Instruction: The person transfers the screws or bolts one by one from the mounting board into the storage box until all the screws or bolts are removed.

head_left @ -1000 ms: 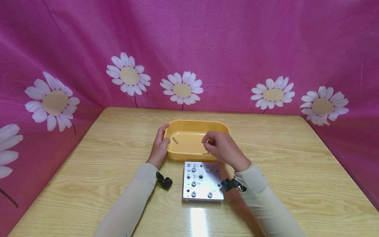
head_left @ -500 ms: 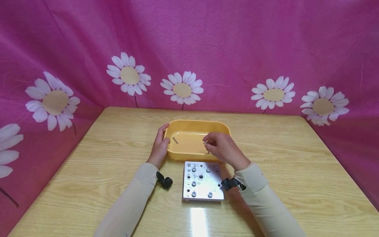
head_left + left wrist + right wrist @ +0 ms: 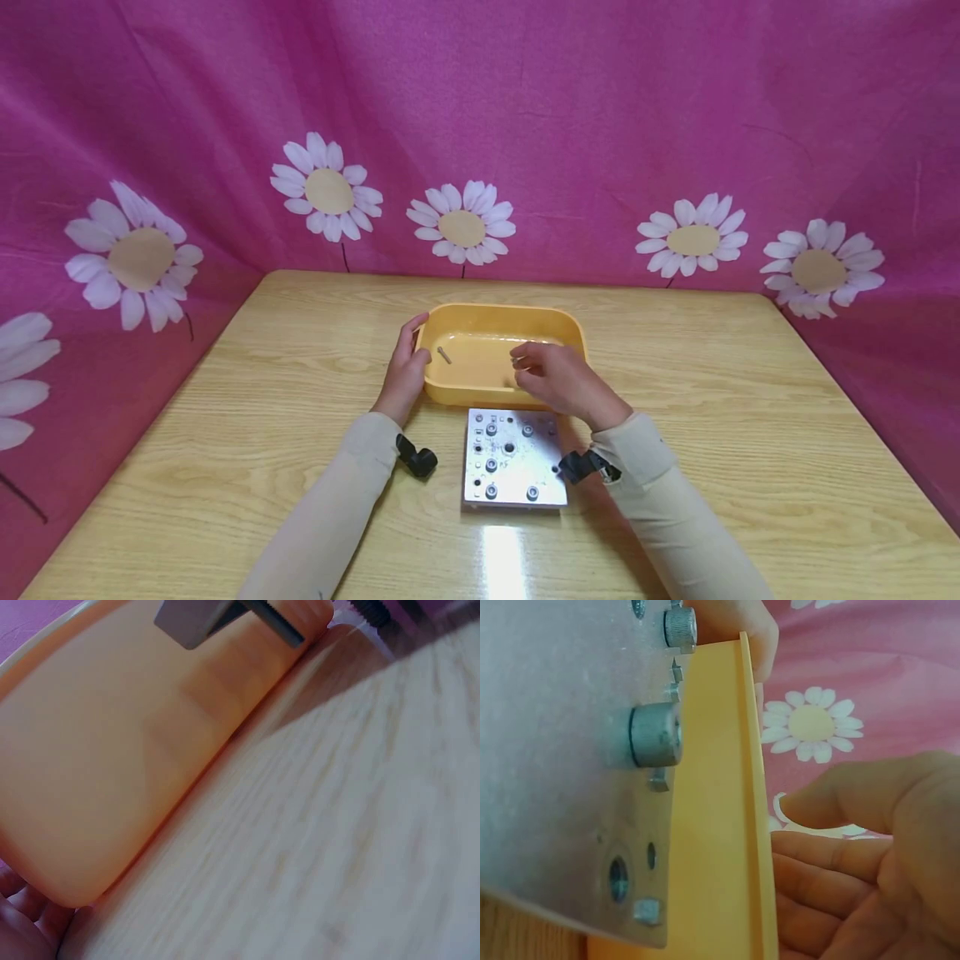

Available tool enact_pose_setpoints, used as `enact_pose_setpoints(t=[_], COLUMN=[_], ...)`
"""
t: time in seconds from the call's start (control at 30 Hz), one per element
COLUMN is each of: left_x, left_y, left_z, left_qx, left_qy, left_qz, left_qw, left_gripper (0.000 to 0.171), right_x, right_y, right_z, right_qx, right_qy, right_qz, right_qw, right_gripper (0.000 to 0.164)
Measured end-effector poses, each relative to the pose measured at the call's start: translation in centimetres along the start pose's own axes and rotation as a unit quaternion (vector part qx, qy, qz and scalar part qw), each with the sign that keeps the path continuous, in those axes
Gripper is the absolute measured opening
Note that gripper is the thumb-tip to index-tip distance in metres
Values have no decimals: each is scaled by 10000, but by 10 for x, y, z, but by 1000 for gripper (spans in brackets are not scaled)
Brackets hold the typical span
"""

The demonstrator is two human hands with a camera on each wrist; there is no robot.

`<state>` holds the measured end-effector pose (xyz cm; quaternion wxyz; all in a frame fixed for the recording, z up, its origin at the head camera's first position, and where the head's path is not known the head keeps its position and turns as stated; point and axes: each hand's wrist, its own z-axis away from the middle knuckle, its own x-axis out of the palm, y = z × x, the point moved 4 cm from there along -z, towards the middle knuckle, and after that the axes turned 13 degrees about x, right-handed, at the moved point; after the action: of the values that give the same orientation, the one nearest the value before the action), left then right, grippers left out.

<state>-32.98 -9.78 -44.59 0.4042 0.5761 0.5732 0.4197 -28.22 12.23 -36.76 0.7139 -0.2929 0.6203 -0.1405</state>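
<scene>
My left hand (image 3: 402, 377) grips the left end of a yellow plastic tray (image 3: 502, 395), thumb at the rim; its fingers (image 3: 22, 919) show at the tray's lower corner in the left wrist view. A small metal screw (image 3: 444, 356) lies inside near that end. Over the tray's right half is my right hand (image 3: 564, 379), thumb and fingers apart in the head view. A tiny glint shows by its fingertips, but I cannot tell whether they hold a screw. In the right wrist view, the thumb (image 3: 832, 799) stands above the loosely curled fingers (image 3: 817, 877).
In front of the tray stands a square metal plate (image 3: 517, 467) with holes and several socket-head bolts (image 3: 656, 735). A threaded bolt (image 3: 276, 622) projects below it. The wooden table (image 3: 300, 358) meets a pink flowered curtain (image 3: 570, 108) at the back.
The right hand's thumb and fingers have spread apart and the hand has dropped slightly in the tray. The shiny bit at its fingertips shows less now. Left hand, tray and plate stay put.
</scene>
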Motion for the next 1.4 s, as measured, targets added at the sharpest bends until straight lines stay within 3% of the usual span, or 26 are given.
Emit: enact_pose_setpoints(t=[0.37,0.93,1.03,1.4], left_x=[0,1,0,0], left_y=[1,2,2,7], left_z=[0,0,0,0], left_qx=[-41,-94,-79,-25], left_qy=[21,34,30,-33], left_qz=[4,-93,-137,-161], left_qw=[10000,9999,9999,9999], left_gripper=[62,62,62,63], right_x=[6,4,4,1], right_y=[2,2,-1,-21], right_z=[0,0,0,10], right_qx=[-20,140,120,-564], right_qy=[-360,-411,-364,56], right_qz=[251,125,97,129], right_qw=[9990,9990,9992,9983], right_gripper=[49,53,51,21])
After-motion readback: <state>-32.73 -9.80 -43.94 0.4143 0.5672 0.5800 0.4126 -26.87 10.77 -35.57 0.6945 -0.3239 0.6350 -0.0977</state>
